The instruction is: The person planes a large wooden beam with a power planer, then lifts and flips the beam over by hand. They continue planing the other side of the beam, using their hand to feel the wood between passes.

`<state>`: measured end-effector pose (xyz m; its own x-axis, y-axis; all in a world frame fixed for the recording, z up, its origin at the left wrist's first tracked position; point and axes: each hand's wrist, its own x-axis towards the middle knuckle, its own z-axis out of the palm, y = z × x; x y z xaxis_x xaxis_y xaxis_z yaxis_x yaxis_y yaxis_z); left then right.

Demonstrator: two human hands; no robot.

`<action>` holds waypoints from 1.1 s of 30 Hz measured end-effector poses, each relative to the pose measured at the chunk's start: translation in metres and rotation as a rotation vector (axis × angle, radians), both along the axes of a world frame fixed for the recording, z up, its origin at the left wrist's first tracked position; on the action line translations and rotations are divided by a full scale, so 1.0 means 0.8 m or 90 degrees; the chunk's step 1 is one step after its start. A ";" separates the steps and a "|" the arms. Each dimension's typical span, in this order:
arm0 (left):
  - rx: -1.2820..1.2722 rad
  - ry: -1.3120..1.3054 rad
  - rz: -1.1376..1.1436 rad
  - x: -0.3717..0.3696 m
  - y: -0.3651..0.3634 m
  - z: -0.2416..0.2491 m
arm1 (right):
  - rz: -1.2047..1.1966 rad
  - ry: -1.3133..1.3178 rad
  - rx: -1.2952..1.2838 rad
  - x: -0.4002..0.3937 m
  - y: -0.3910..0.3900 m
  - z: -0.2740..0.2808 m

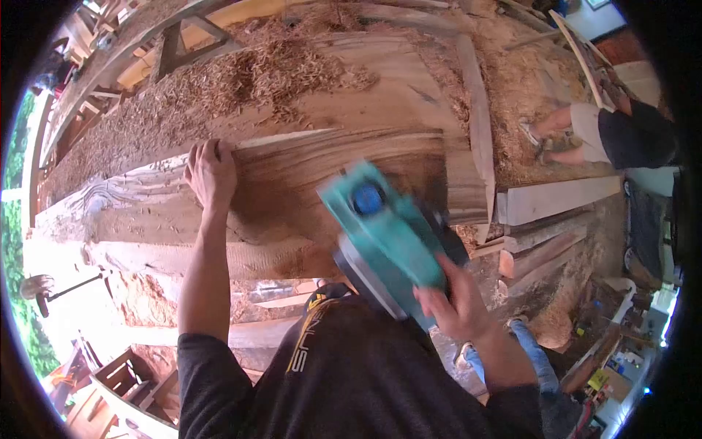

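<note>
A teal power planer (387,238) with a blue round knob is gripped at its rear handle by my right hand (457,304). The planer is tilted and slightly blurred, over the near edge of a dark-grained wooden board (351,157). My left hand (210,172) rests on the board's far edge, left of the planer, its fingers bent over that edge. Whether the planer's base touches the wood cannot be made out. Beneath lies a wide wooden slab (395,80) with a heap of wood shavings (270,73) beyond the board.
At the right, a person (629,135) in a dark shirt stands near a squared beam (563,199). Another person's jeans-clad leg (534,355) shows at lower right. A wooden crate (124,377) is at lower left, and a wooden frame (168,51) at upper left.
</note>
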<state>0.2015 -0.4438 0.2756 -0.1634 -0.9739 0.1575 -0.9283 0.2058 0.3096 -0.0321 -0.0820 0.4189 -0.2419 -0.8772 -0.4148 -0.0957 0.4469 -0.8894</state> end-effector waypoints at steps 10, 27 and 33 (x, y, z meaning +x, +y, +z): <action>-0.056 0.002 -0.225 -0.107 0.049 -0.032 | -0.121 0.103 0.119 -0.013 0.177 0.026; 0.003 -0.057 -0.223 -0.149 0.084 0.005 | -0.213 0.017 -0.118 -0.084 -0.085 -0.018; -0.034 -0.049 -0.221 -0.149 0.084 -0.006 | -0.231 0.037 -0.028 -0.011 0.094 -0.014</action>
<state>0.0827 -0.3765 0.2710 -0.4961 -0.8493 0.1807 -0.8206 0.5266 0.2221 -0.0409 -0.0068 0.4079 -0.5625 -0.7465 -0.3553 0.0108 0.4231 -0.9060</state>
